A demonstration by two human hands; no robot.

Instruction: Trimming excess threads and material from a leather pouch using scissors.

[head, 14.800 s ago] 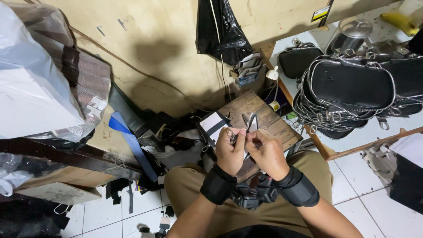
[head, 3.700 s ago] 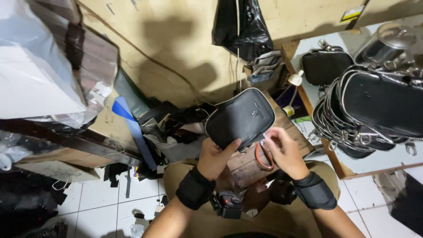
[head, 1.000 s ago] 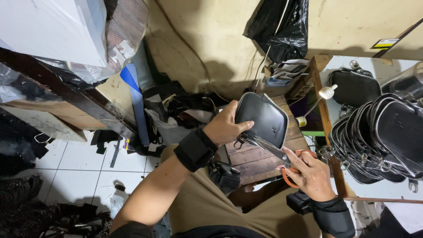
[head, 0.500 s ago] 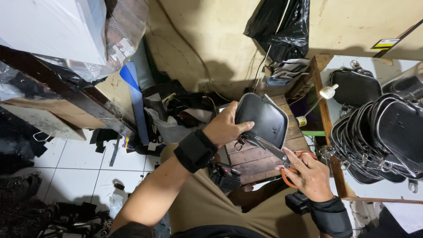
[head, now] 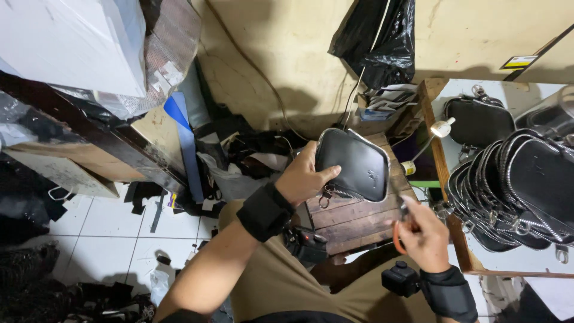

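Black pouch (head: 354, 165) was gripped in left hand (head: 306, 178) above wooden board (head: 359, 215); right hand (head: 423, 234) clenched orange-handled scissors (head: 399, 222); finished pouches (head: 514, 191) stacked on table (head: 460, 251), contents hidden

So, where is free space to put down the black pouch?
The wooden board under the black pouch has bare planks between left hand and right hand. The white shelf is crowded with stacked black bags; the floor holds scraps.

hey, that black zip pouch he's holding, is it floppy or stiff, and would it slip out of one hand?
The black pouch probably holds its shape: gripped at one edge by the left hand, it doesn't sag. It looks light, since one hand carries it. The smooth surface may be a bit slippery.
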